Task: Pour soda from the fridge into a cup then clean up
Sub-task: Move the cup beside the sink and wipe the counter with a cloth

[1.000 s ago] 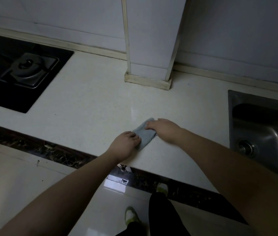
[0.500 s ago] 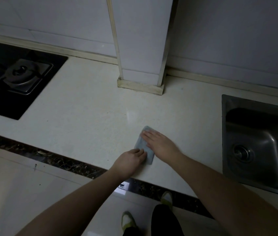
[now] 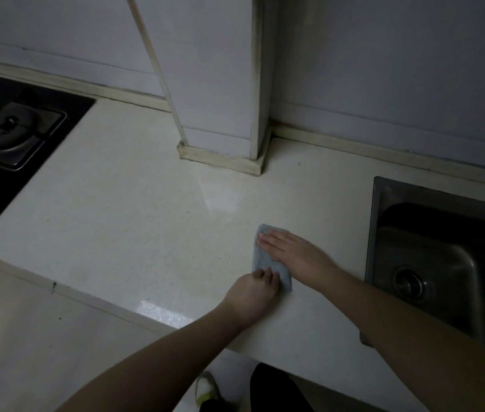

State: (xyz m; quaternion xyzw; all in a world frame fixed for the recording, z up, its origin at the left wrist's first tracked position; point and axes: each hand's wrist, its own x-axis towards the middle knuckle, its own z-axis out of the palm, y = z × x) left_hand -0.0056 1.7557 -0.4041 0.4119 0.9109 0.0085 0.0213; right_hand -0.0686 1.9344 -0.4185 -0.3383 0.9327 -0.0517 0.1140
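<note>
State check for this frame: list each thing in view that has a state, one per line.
cloth: folded, flat on the countertop
right hand: fingers straight, pressing the cloth
left hand: fingers curled at the cloth's near edge
sink: nothing in its visible part
stove burner: no flame

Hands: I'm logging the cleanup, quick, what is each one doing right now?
Left hand: fingers curled on the near edge of the cloth.
Right hand: open, pressing flat on the cloth.
</note>
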